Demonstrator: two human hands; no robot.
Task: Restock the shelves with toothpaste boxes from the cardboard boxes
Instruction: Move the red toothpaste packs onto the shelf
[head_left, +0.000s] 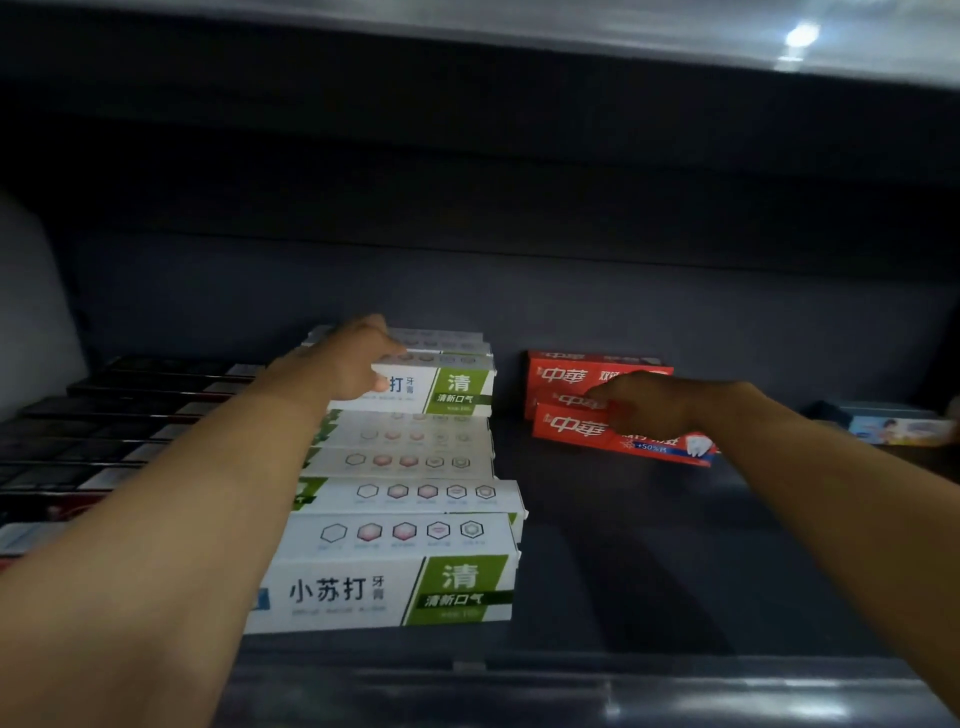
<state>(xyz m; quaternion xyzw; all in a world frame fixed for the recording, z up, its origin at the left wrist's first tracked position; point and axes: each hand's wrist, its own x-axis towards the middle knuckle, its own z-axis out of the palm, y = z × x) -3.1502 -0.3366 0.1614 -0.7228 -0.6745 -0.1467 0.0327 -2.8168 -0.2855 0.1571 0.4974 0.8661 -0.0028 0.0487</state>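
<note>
Gripping boxes: left hand (337, 366) white box (431, 387), right hand (649, 405) red box (623, 439) (three red).

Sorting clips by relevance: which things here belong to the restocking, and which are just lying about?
In the job: left hand gripping a white-and-green toothpaste box; right hand on red toothpaste boxes; shelf.
Lying about: dark boxes at left; blue box far right.

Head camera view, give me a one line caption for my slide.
Left hand grips a white and green toothpaste box atop its stack while right hand holds a red toothpaste box.
</note>
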